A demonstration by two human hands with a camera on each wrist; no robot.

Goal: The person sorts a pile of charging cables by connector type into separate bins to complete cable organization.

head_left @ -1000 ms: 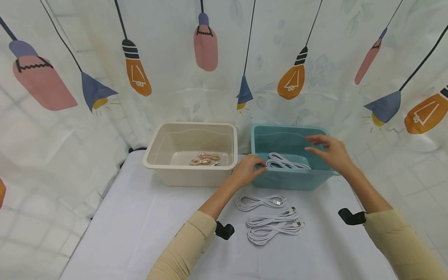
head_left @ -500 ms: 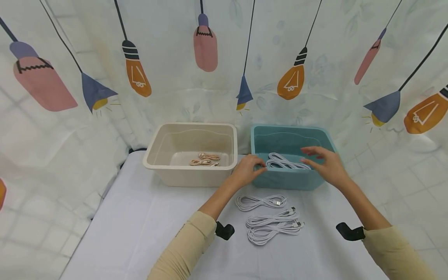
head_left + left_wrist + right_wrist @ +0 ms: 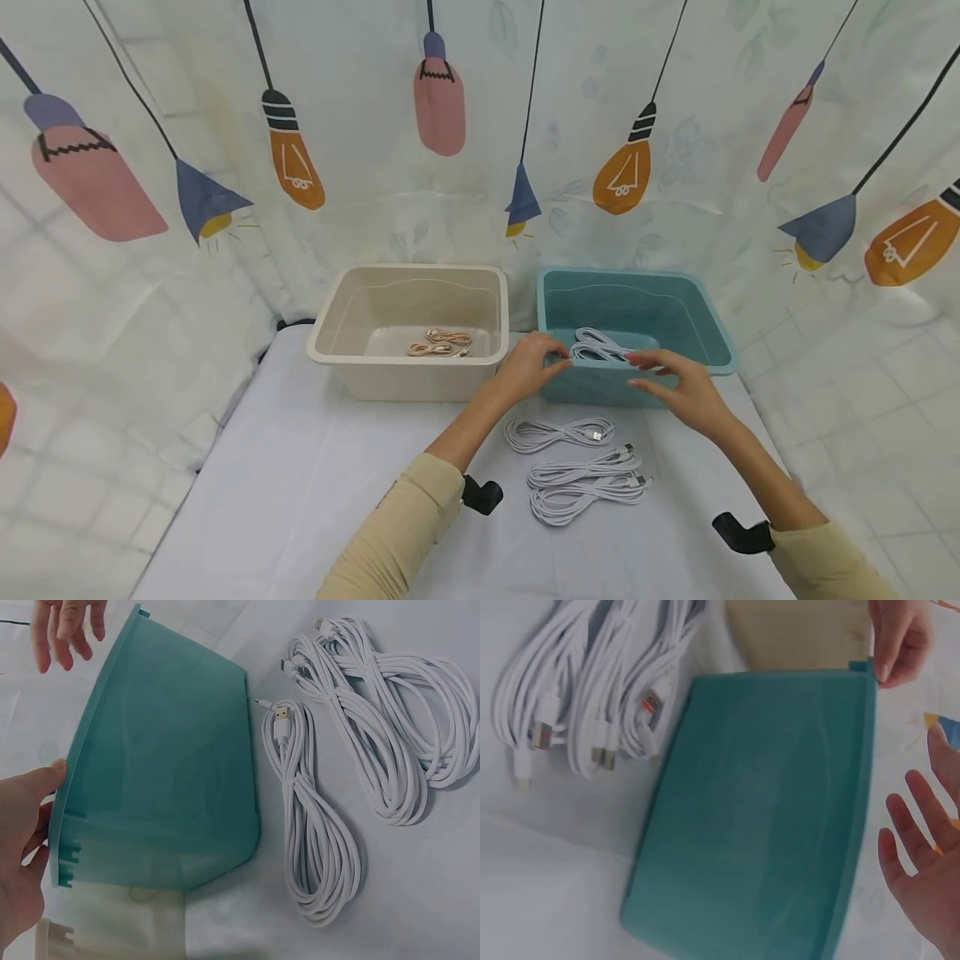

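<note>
My left hand (image 3: 528,367) grips the front left rim of the teal plastic bin (image 3: 165,757), thumb outside and fingers over the edge in the left wrist view. White coiled cables (image 3: 596,344) lie inside that bin, partly hidden by its front wall. Just above the front rim, toward the right, hovers my right hand (image 3: 686,392), fingers spread and holding nothing. In front of the bin, three bundled white USB cables lie on the table: one nearest the bin (image 3: 311,817) and two others, a middle bundle (image 3: 360,742) and a front bundle (image 3: 577,502), side by side.
A cream bin (image 3: 405,379) stands left of the teal one, with several small beige cables (image 3: 438,340) on its floor. White cloth covers the table (image 3: 300,500). A lamp-patterned curtain (image 3: 360,233) hangs close behind both bins.
My right hand has moved out of the teal bin's right side, coming left and toward me over the front rim. The left hand has stayed on the rim.
</note>
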